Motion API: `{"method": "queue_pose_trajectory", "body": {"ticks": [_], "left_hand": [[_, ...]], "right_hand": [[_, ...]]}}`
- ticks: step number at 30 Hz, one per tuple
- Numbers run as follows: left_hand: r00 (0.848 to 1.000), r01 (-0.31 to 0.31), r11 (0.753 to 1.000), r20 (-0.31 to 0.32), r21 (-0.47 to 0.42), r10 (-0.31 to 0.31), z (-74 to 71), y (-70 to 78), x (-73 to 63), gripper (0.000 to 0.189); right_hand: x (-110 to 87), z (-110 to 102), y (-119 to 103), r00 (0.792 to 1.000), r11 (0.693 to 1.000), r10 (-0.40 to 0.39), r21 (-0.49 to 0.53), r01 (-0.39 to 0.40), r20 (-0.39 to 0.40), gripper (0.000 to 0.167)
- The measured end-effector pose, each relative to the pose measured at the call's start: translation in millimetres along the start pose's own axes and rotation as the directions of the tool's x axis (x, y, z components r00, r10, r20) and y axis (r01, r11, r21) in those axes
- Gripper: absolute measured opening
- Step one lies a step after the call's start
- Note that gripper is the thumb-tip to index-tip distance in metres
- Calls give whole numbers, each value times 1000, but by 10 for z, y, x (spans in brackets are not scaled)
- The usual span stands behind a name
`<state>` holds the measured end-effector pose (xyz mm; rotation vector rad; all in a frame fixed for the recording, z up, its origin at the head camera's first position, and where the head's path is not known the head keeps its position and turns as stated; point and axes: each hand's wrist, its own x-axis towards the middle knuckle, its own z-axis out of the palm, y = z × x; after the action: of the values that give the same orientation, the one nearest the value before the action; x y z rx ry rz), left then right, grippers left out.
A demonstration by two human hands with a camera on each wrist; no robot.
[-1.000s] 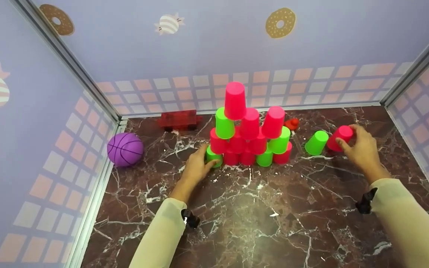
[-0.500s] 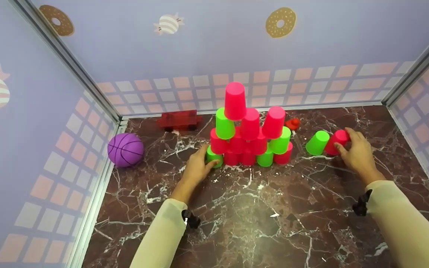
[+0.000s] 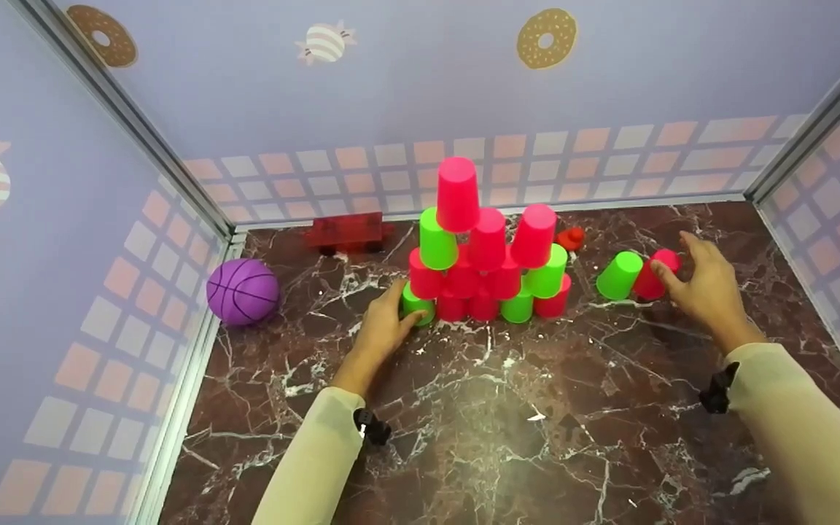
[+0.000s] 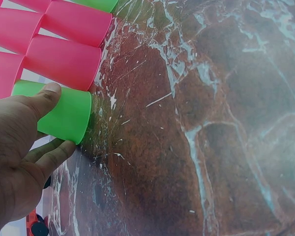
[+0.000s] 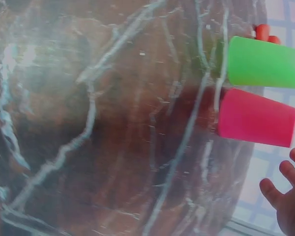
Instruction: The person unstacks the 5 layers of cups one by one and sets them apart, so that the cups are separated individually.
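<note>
Pink and green cups stand upside down in a stacked pyramid, a single pink cup (image 3: 457,195) on top. My left hand (image 3: 378,332) holds the green cup (image 4: 66,114) at the bottom left corner, thumb on its near side and fingers on the other. To the right of the pyramid, a loose green cup (image 3: 619,276) and a loose pink cup (image 3: 658,274) stand upside down side by side. My right hand (image 3: 709,292) is just right of that pink cup, its spread fingers (image 5: 270,192) apart from it in the right wrist view.
A purple ball (image 3: 243,292) sits by the left wall. Behind the pyramid, a translucent red toy vehicle (image 3: 348,232) lies at the back left and a small red-orange object (image 3: 571,238) at the back right. Patterned walls enclose the marbled table (image 3: 493,437).
My right hand has slid the loose pink cup left to beside the green cup, let go and drawn back to the right. My left hand keeps its hold.
</note>
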<state>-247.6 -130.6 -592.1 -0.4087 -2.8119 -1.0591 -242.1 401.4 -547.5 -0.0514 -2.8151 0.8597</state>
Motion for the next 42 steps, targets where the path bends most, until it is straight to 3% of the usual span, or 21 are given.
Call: {"method": "queue_pose_trajectory", "body": {"ticks": [4, 5, 9, 17, 23, 30, 31, 34, 35, 42], "left_hand": [[1000, -15, 1000, -10, -7, 15, -13, -6, 17, 59], [999, -35, 999, -20, -17, 35, 38, -111, 43, 61], [998, -49, 998, -29, -48, 48, 96, -221, 60, 61], [997, -46, 999, -56, -14, 45, 224, -376, 35, 60], [1000, -15, 999, -14, -52, 14, 61, -136, -15, 57], [1000, -19, 999, -15, -35, 18, 117, -248, 38, 59], [1000, 5, 1000, -2, -27, -5, 58, -132, 22, 58], [1000, 18, 1000, 7, -14, -18, 43, -97, 16, 57], [999, 34, 999, 20, -18, -33, -18, -11, -6, 58], [999, 48, 999, 17, -9, -48, -3, 8, 4, 57]], "right_hand": [[94, -113, -181, 998, 998, -55, 4, 56, -34, 78], [118, -139, -241, 997, 998, -70, 5, 70, -40, 78], [202, -223, -532, 989, 991, -136, 9, 137, -64, 76], [326, -233, -1235, 940, 943, -327, 29, 331, -101, 68], [372, -237, -1815, 906, 905, -415, 63, 420, -82, 67], [359, -157, -2389, 863, 856, -502, 116, 505, -54, 71], [358, -139, -2464, 857, 848, -513, 121, 515, -51, 72], [372, -87, -2682, 837, 826, -546, 140, 546, -43, 74], [377, -72, -2747, 832, 821, -553, 146, 552, -41, 74], [408, 9, -3066, 829, 813, -559, 185, 553, -20, 78]]}}
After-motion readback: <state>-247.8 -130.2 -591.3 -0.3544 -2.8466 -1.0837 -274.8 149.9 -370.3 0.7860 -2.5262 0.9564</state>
